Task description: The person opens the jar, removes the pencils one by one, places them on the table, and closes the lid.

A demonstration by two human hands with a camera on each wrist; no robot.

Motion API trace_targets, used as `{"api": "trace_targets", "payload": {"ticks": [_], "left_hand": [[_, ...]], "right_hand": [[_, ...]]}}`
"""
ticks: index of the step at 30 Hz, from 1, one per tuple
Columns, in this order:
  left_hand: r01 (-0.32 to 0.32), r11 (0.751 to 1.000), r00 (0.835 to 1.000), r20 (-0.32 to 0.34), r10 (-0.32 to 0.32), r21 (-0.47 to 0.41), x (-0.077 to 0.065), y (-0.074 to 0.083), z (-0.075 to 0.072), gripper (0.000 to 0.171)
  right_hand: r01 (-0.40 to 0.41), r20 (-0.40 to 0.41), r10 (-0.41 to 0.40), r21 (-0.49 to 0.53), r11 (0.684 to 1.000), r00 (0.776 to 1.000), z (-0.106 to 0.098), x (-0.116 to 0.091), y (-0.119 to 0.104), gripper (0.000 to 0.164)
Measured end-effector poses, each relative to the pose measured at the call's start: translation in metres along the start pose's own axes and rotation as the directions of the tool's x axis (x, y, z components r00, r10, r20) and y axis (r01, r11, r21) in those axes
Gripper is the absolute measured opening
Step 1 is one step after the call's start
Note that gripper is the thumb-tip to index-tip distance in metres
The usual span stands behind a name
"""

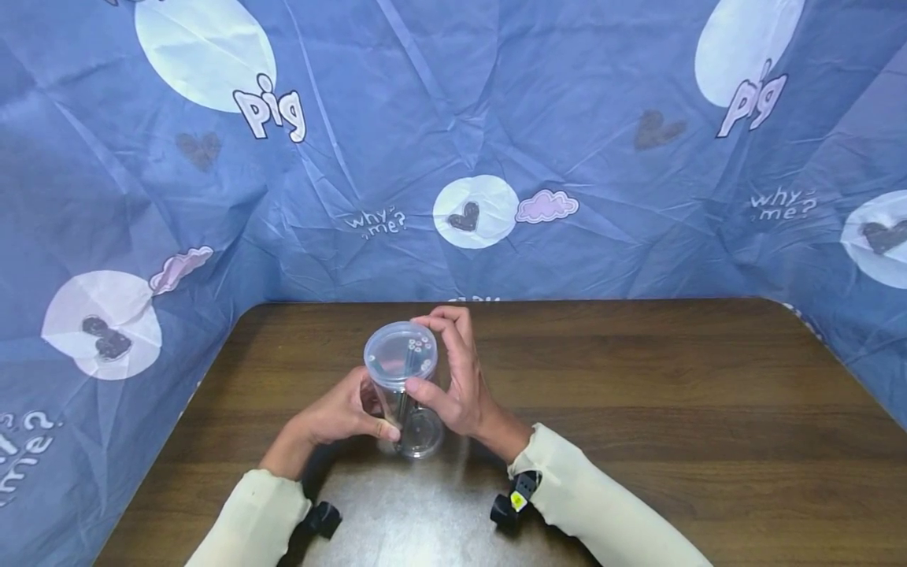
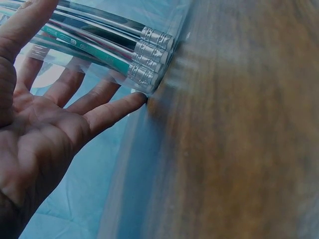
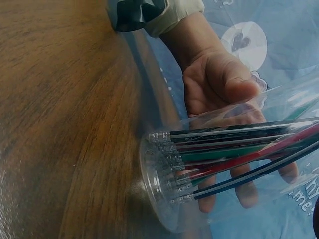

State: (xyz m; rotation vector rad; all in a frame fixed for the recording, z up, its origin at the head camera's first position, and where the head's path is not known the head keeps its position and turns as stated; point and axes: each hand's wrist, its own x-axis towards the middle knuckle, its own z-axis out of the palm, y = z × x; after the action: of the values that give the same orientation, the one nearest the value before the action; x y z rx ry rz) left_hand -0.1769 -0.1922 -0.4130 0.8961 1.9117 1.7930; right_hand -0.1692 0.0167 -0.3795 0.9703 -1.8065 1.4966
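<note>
Clear plastic jar (image 1: 422, 438) of pencils (image 3: 224, 168) stands on the brown surface (image 1: 638, 394), the left hand (image 1: 342, 409) gripping its lower side, seemingly to steady it, while the right hand (image 1: 459, 386) grips the lid (image 1: 388, 350)

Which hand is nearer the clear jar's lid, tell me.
Right. The right hand is at the rim of the lid; the left hand holds the jar lower down.
</note>
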Motion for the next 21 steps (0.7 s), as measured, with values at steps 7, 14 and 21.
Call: {"api": "trace_targets", "payload": {"ticks": [7,14,21], "left_hand": [[-0.009,1.000,1.000,0.014,0.009,-0.022,-0.0002,-0.0007,-0.0001,0.082],[-0.016,1.000,1.000,0.012,0.016,-0.005,-0.0004,-0.0005,-0.0002,0.076],[-0.013,1.000,1.000,0.011,0.013,0.021,0.0001,0.0013,-0.0011,0.070]], "right_hand": [[0.004,-0.005,-0.004,0.011,1.000,1.000,0.0003,0.0009,-0.0008,0.073],[0.009,-0.022,-0.008,0.029,1.000,1.000,0.0006,0.0011,0.0008,0.075],[0.032,-0.068,-0.027,0.072,0.997,0.997,-0.0007,0.0034,0.0023,0.074]]}}
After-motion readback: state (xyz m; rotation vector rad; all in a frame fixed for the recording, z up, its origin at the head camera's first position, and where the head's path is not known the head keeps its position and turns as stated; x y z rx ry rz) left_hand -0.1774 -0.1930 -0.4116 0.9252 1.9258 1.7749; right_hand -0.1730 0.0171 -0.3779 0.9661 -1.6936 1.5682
